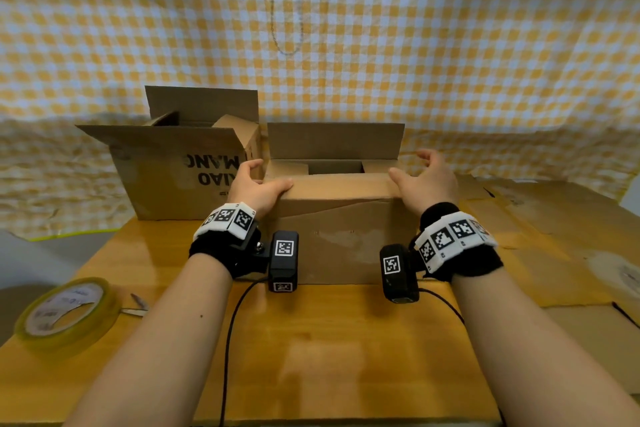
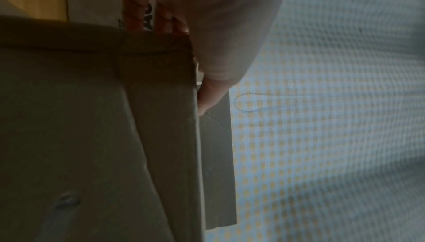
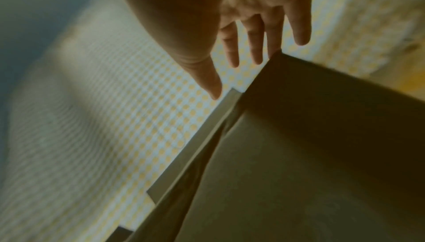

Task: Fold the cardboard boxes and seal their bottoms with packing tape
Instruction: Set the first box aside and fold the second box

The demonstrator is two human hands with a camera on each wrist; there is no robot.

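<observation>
A brown cardboard box (image 1: 346, 239) stands on the wooden table (image 1: 329, 357) in front of me. Its near flap is folded down flat, its far flap (image 1: 334, 140) stands upright, and the two side flaps lie inward. My left hand (image 1: 266, 180) grips the box's top left corner, thumb on the near flap and fingers down the left side. The left wrist view shows that hand (image 2: 218, 49) on the box edge (image 2: 161, 118). My right hand (image 1: 412, 172) hovers at the top right corner with its thumb on the flap. Its fingers (image 3: 230, 55) are spread above the box (image 3: 322, 155).
A second box (image 1: 173, 177) with printed letters and raised flaps stands at the back left, touching the first. A roll of clear tape (image 1: 65, 314) lies at the front left beside a small metal tool (image 1: 136, 305). Flattened cardboard (image 1: 554, 236) covers the right side.
</observation>
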